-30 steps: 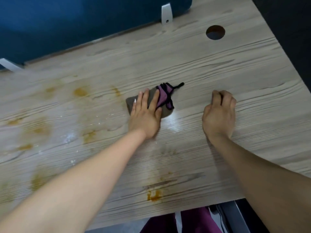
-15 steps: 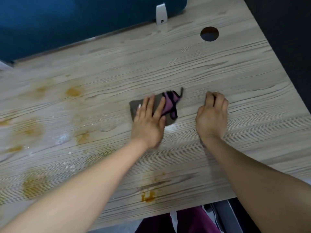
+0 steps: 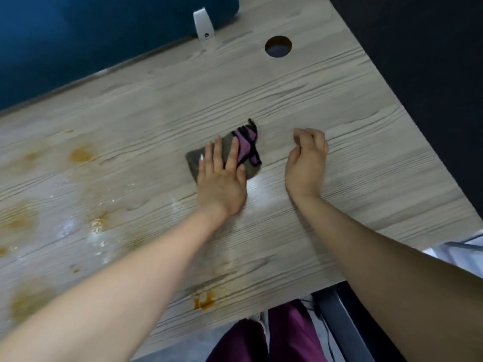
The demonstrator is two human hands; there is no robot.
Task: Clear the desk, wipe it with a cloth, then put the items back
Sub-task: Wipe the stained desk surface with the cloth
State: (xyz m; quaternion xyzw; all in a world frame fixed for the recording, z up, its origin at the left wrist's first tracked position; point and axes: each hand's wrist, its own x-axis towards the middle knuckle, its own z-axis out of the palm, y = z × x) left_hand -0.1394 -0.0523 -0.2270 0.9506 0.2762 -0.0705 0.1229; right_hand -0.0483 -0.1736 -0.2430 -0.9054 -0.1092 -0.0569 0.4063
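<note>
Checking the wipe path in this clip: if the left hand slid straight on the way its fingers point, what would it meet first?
Nothing soon, it seems. The left hand lies flat on the cloth, fingers pointing to the far edge. Ahead is bare desk; the cable hole looks roughly in line, though that is uncertain.

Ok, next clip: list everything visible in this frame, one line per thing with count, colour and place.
desk: one, pale wood grain, fills the view
cloth: one, grey-brown with purple and black trim, desk centre
stains: several, orange-brown, left part and near edge of desk
wet patches: some, shiny, left of the cloth
cable hole: one, round, far right of desk
divider panel: one, dark blue, behind desk
bracket: one, silver, at panel base
left hand: pressing flat on the cloth
right hand: fingers loosely curled, holding nothing, right of the cloth
</note>
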